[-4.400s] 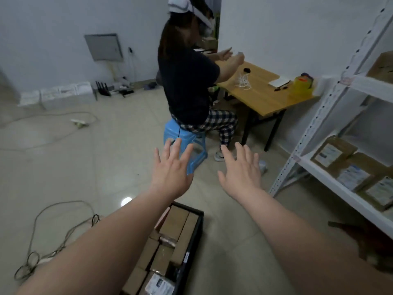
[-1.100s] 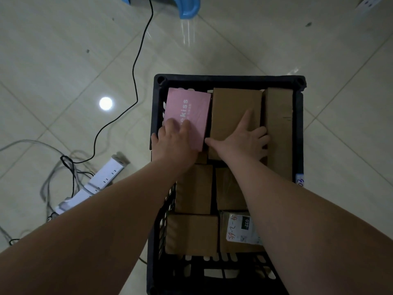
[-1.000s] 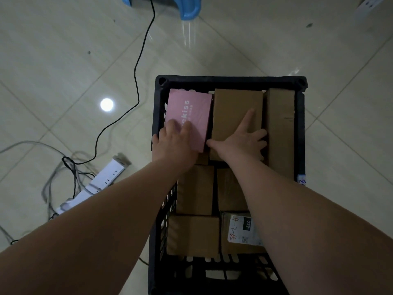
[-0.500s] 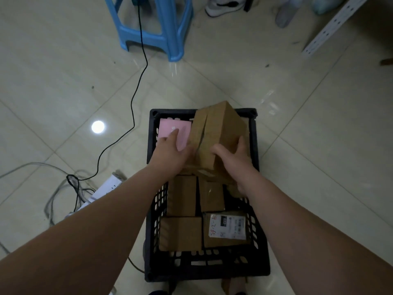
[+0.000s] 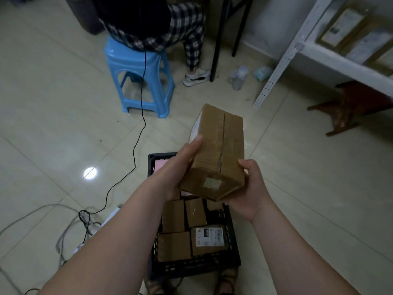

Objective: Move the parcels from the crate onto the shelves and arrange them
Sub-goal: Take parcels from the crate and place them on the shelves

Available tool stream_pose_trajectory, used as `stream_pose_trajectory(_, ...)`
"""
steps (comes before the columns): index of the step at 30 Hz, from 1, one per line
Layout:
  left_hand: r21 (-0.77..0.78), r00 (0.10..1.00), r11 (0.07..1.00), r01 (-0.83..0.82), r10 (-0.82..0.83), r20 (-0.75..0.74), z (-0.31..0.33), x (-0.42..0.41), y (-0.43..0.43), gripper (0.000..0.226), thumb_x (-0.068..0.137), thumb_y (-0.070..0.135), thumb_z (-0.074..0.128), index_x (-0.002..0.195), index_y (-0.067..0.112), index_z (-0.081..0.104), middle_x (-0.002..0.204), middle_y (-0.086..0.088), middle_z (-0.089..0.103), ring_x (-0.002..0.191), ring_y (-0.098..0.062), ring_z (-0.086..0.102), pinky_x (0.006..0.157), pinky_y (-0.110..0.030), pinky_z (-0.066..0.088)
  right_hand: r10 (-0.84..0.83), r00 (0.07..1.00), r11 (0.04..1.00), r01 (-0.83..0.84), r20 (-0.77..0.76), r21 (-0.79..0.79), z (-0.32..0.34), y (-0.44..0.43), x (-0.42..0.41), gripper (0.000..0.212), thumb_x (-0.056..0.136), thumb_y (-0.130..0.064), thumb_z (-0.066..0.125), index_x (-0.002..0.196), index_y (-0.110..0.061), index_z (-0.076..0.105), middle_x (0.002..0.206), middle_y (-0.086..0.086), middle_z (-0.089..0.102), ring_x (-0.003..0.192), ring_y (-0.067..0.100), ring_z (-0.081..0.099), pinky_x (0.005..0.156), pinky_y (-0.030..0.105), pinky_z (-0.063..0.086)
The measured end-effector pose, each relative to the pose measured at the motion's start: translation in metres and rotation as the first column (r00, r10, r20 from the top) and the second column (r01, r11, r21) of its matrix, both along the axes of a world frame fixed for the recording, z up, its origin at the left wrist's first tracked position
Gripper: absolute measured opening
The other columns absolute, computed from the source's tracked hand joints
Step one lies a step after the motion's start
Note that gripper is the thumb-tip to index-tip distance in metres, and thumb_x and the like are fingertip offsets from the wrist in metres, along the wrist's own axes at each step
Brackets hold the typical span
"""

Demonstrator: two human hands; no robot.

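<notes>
A long brown cardboard parcel [image 5: 219,150] is held in the air above the black crate [image 5: 192,267]. My left hand [image 5: 176,169] grips its left side and my right hand [image 5: 248,192] cups its near right corner from below. Several brown parcels [image 5: 174,216], one with a white label [image 5: 209,236] and a pink one [image 5: 160,167] lie in the crate. The white shelf unit [image 5: 319,54] stands at the upper right, with labelled parcels [image 5: 342,24] lying on it.
A person sits on a blue stool [image 5: 138,77] straight ahead, beside dark table legs [image 5: 219,39]. A black cable [image 5: 138,133] runs across the tiled floor to a tangle of wires at left. A dark wooden stool [image 5: 348,105] stands under the shelf.
Both hands took hold of the long brown parcel in the crate and lifted it out. My view has risen from the crate toward the shelf.
</notes>
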State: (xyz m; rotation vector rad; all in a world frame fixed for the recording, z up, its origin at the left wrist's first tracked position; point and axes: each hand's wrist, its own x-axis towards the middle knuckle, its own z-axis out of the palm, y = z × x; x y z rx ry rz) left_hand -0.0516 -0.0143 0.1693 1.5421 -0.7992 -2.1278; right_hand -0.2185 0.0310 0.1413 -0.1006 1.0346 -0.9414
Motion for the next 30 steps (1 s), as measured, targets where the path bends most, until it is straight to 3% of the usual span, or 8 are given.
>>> stream_pose_trajectory(3,-0.184,0.997,0.983,0.006,0.009,0.08,0.049,-0.008,0.009,0.067,0.081,0.055,0.062,0.141,0.029,0.043,0.112,0.002,0.065,0.076,-0.007,0.072,0.058,-0.022,0.056,-0.062,0.998,0.996,0.062,0.01,-0.057,0.044,0.007,-0.003,0.052,0.079,-0.034,0.046,0.119,-0.006,0.064,0.108,0.018,0.069,0.094,0.032,0.063,0.082,0.041,0.05)
stream_pose_trajectory(8,-0.448,0.909,0.887,0.107,0.096,0.407,0.087,-0.015,0.021,0.106,0.044,0.075,0.071,0.139,0.053,0.029,0.129,-0.004,0.05,0.115,-0.032,0.054,0.091,-0.049,0.053,-0.048,0.942,0.991,0.002,-0.333,-0.137,0.098,0.006,-0.001,0.037,0.094,-0.036,0.047,0.119,-0.017,0.066,0.111,0.011,0.069,0.097,0.025,0.067,0.07,0.034,0.056)
stream_pose_trajectory(12,-0.576,0.764,0.745,0.338,0.14,0.63,0.12,-0.024,0.031,0.122,0.042,0.081,0.057,0.148,0.04,0.014,0.131,-0.009,0.038,0.12,-0.032,0.04,0.099,-0.054,0.043,-0.05,0.869,0.979,-0.055,-0.493,-0.195,0.139,0.005,-0.004,0.095,0.062,-0.068,0.072,0.145,-0.036,0.038,0.134,0.002,0.058,0.122,0.027,0.054,0.099,0.05,0.047)
stream_pose_trajectory(15,-0.597,0.711,0.646,0.475,0.119,0.693,0.137,-0.027,0.035,0.126,0.049,0.081,0.066,0.151,0.036,0.007,0.14,-0.009,0.032,0.127,-0.031,0.035,0.104,-0.054,0.038,-0.086,0.839,0.966,-0.063,-0.538,-0.252,0.163,0.01,-0.003,0.087,0.071,-0.057,0.077,0.144,-0.041,0.035,0.128,-0.001,0.061,0.114,0.024,0.059,0.095,0.048,0.049)
stream_pose_trajectory(20,-0.612,0.785,0.582,0.536,-0.074,0.615,0.158,-0.031,0.028,0.13,0.061,0.059,0.083,0.156,0.029,-0.001,0.148,-0.004,0.024,0.137,-0.025,0.027,0.113,-0.049,0.031,-0.271,0.805,0.951,0.137,-0.528,-0.278,0.171,0.022,-0.013,0.055,0.085,-0.043,0.067,0.135,-0.04,0.045,0.118,-0.003,0.068,0.104,0.023,0.063,0.089,0.045,0.051)
stream_pose_trajectory(25,-0.615,0.92,0.696,0.372,-0.186,0.345,0.159,-0.039,0.013,0.091,0.063,0.064,0.07,0.143,0.028,0.046,0.132,0.0,0.052,0.116,-0.019,0.056,0.099,-0.042,0.048,-0.389,0.776,0.918,0.28,-0.496,-0.281,0.17,0.044,-0.029,0.047,0.086,-0.046,0.061,0.131,-0.032,0.055,0.103,0.0,0.073,0.093,0.022,0.065,0.074,0.036,0.049)
stream_pose_trajectory(28,-0.578,0.96,0.768,0.275,-0.187,0.209,0.163,-0.052,0.016,0.046,0.087,0.042,0.067,0.13,0.029,0.06,0.117,0.002,0.067,0.095,-0.009,0.066,0.071,-0.025,0.05,-0.42,0.785,0.906,0.34,-0.456,-0.251,0.17,0.059,-0.041,0.044,0.086,-0.049,0.057,0.124,-0.028,0.062,0.105,0.005,0.073,0.097,0.026,0.065,0.08,0.038,0.051)
stream_pose_trajectory(30,-0.535,0.968,0.807,0.251,-0.191,0.166,0.167,-0.066,0.021,0.037,0.092,0.037,0.063,0.128,0.027,0.058,0.114,0.001,0.068,0.091,-0.01,0.067,0.07,-0.027,0.049,-0.438,0.797,0.898,0.37,-0.415,-0.238,0.172,0.067,-0.05,0.043,0.085,-0.052,0.056,0.118,-0.026,0.068,0.108,0.006,0.074,0.106,0.03,0.067,0.088,0.041,0.052)
